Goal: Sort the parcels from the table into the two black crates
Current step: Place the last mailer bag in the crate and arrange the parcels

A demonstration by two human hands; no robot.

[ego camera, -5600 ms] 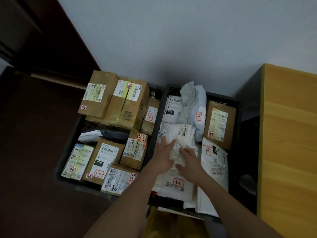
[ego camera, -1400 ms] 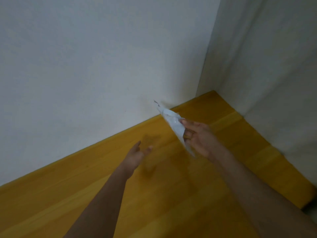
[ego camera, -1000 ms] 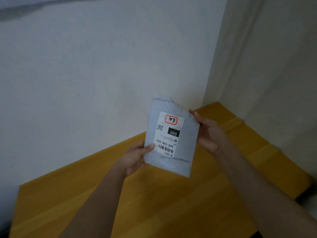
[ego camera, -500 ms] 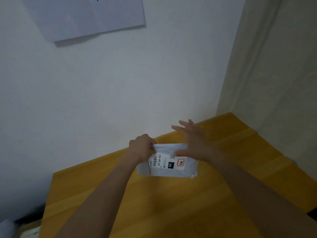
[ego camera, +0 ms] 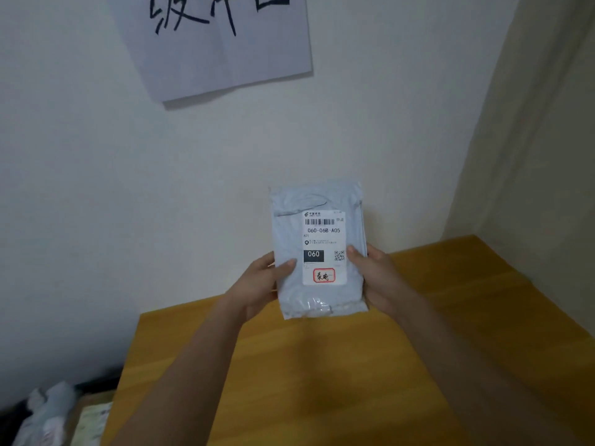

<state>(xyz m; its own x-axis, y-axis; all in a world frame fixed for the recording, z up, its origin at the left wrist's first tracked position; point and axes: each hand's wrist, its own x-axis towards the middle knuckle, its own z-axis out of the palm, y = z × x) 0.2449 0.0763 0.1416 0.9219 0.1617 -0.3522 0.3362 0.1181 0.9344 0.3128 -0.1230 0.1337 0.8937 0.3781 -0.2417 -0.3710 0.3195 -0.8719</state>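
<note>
A: Where's the parcel rn?

B: The flat pale grey-blue plastic mailer bag (ego camera: 318,252) is held upright, off the orange-yellow wooden table (ego camera: 354,381), over its back edge near the white wall (ego camera: 96,188). White shipping label (ego camera: 324,247) faces the camera, w/ "060-06B-A05", a black "060" box and a red-framed handwritten stamp at the bottom.

A: Grip?

B: Both on it. Left hand (ego camera: 257,284) grips the bag's left edge, thumb across the front; right hand (ego camera: 376,275) grips the right edge, thumb just beside the label. Neither is free.

A: So which step?

B: Looks like the read-the-label step, i.e. deciding which crate it's for. Not placed yet.

A: Next?

B: Prob. turn left and carry it down. Past the table's left edge, bottom-left corner of view, there's a dark crate edge (ego camera: 19,410) w/ a white crumpled bag parcel (ego camera: 48,410) and a brown cardboard box (ego camera: 93,420) in it. Only that bit shows, so can't tell which crate it is; 2nd crate isn't in view. Bag's limp, so I'd guess one hand could carry it, but it may flop.

A: Anything else?

B: A sheet of white paper w/ big black brush characters (ego camera: 219,40) is stuck on the wall above.
</note>
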